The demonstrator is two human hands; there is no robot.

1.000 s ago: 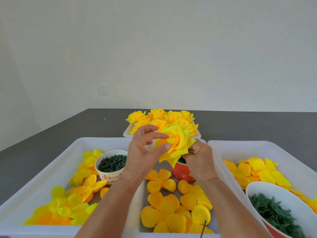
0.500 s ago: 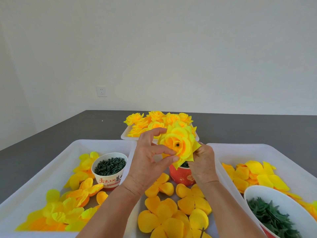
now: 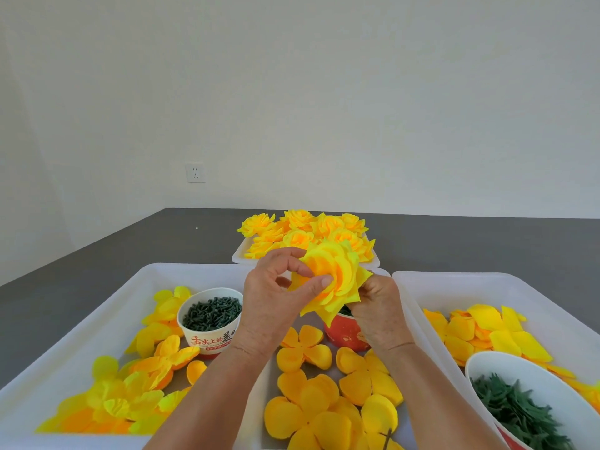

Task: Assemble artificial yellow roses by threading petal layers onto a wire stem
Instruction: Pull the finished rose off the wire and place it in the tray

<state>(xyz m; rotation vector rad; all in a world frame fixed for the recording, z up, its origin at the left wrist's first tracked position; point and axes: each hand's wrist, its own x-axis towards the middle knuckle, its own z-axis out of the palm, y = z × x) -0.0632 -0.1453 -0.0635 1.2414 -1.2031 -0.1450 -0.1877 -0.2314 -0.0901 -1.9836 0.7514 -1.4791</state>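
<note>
single head-worn wide-angle view, forward and down, close over white trays point(image 3: 97, 306) near a wall point(image 3: 324, 92)

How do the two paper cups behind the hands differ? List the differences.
The white cup stands in the left tray in full view, with red characters printed on its side; the red cup stands in the middle tray, mostly hidden behind the rose and the right hand. The white cup's dark green pieces show fully; the red cup's show only as a sliver. Both stand upright and hold dark green parts.

Dark grey table point(image 3: 454, 241) carries four white trays point(image 3: 97, 319) of petals.
</note>
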